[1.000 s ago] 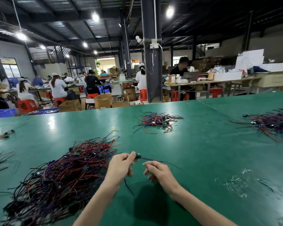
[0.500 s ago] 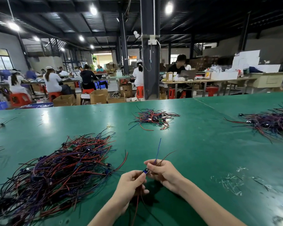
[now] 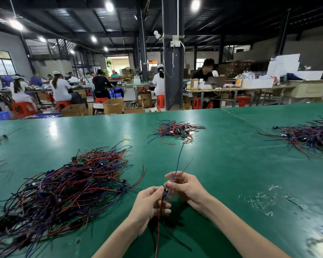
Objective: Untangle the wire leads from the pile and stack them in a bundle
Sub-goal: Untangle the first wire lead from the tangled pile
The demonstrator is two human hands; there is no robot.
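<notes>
Gently, with left hand (image 3: 149, 203) and right hand (image 3: 187, 187) pinching wire leads (image 3: 178, 161), align ends clear of the pile (image 3: 67, 187).

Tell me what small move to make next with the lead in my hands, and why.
Probably pull the hands apart to straighten the lead. The left hand and right hand both pinch it, clear of the big pile; its blue wire arcs up and a red wire dangles down, so it looks free.
</notes>
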